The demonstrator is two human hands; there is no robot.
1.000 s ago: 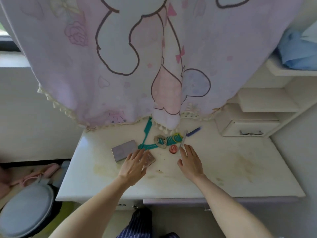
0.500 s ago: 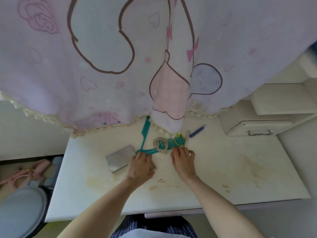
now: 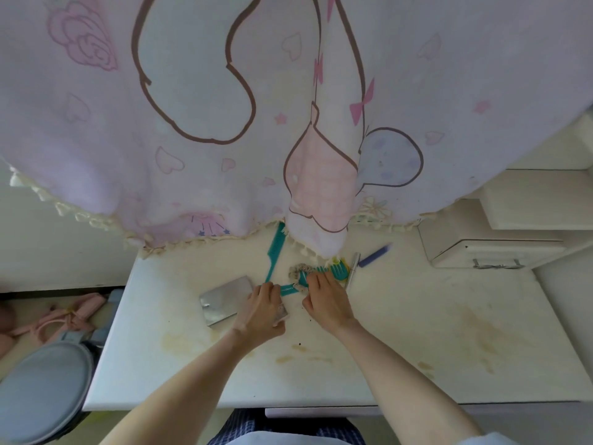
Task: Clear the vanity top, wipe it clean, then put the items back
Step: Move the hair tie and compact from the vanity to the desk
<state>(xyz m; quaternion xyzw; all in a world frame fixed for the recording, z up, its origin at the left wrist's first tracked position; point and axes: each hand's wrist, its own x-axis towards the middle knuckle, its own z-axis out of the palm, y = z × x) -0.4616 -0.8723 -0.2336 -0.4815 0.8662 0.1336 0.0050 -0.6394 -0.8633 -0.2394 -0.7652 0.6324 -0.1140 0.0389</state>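
Both hands advanced onto the clutter | left hand (image 3: 262,311) laid over a small item, grip cannot be told | right hand (image 3: 324,298) pinching teal comb (image 3: 333,272) just ahead | step: clearing table (image 3: 449,332) | next: items lifted away.

Home bedroom, dressing corner. White vanity top (image 3: 417,332), stained, with teal combs (image 3: 275,252) and a silver compact case (image 3: 226,298) on it. Pastel cartoon-print curtain (image 3: 224,123) with tassel trim hangs over the far side. Small drawer unit (image 3: 491,248) with stepped shelves far right. Pink bag (image 3: 64,316) on the floor left.
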